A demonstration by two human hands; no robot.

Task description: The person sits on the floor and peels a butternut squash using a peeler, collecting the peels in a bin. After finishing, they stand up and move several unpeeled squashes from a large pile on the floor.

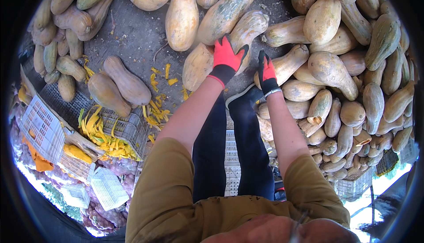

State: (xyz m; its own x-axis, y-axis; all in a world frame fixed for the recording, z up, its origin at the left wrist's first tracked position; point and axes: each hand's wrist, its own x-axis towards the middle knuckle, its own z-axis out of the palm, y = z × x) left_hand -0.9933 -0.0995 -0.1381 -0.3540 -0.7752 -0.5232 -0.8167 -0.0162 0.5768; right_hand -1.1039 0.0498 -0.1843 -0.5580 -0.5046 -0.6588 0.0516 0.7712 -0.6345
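My left hand (228, 57), in a red glove with black fingertips, is over a mottled tan squash (251, 26), thumb spread from the fingers. Whether it touches that squash cannot be told. Just left of the hand lies a broad pale squash (197, 67), and above it a long green-flecked squash (228, 9). My right hand (267, 72), gloved alike, is seen edge-on with its fingers extended and nothing visible in it. Close on its right is a tan squash (291, 61) that the hand partly overlaps.
A large heap of squash (334, 74) rises on the right. Two squash (119, 84) lie at left above a plastic crate (124, 123) by yellow peelings (116, 147). A white crate (233, 163) is behind my legs. More crates (107, 188) stand lower left near purple net sacks (102, 216).
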